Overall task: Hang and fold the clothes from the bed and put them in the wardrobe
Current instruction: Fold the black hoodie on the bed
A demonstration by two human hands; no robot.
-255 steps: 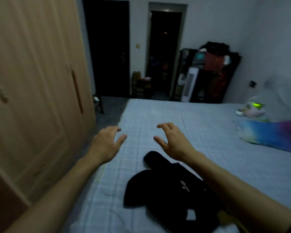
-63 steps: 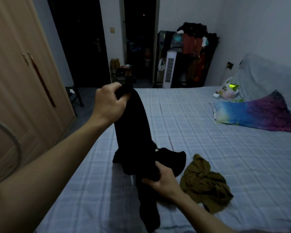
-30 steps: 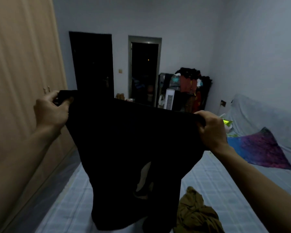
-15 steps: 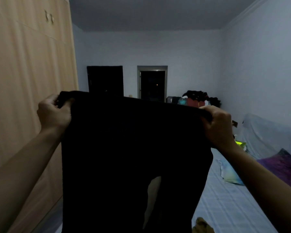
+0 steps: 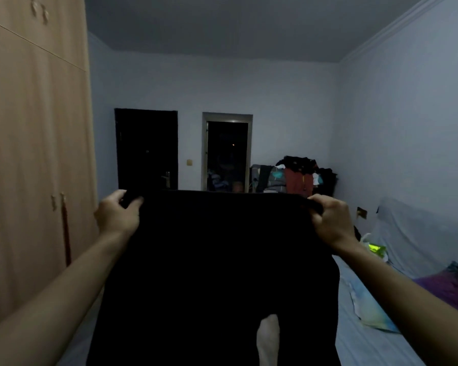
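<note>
The person holds a black garment (image 5: 217, 265) up at chest height, spread flat between both hands. The left hand (image 5: 117, 215) is closed on its top edge at about nine o'clock of the cloth, the right hand (image 5: 331, 223) closed on the same edge at about three — each pinching a bunched corner, with the hem taut between them. The garment hangs straight down in front of the bed (image 5: 365, 336); a pale gap low in the middle suggests two legs, so it may be shorts or trousers, though the dim light leaves that uncertain.

This looks like the start of folding: the piece is lifted and squared, not yet folded. The next move probably calls for bringing the two held corners together, or laying the cloth flat on the mattress, with the edges kept aligned so it does not twist.

The wardrobe (image 5: 35, 159) stands at nine o'clock with its doors shut, so nothing inside can be seen; it would need opening before anything goes in. A plastic bag (image 5: 373, 249) lies on the bed at three o'clock — its contents cannot be made out.
</note>
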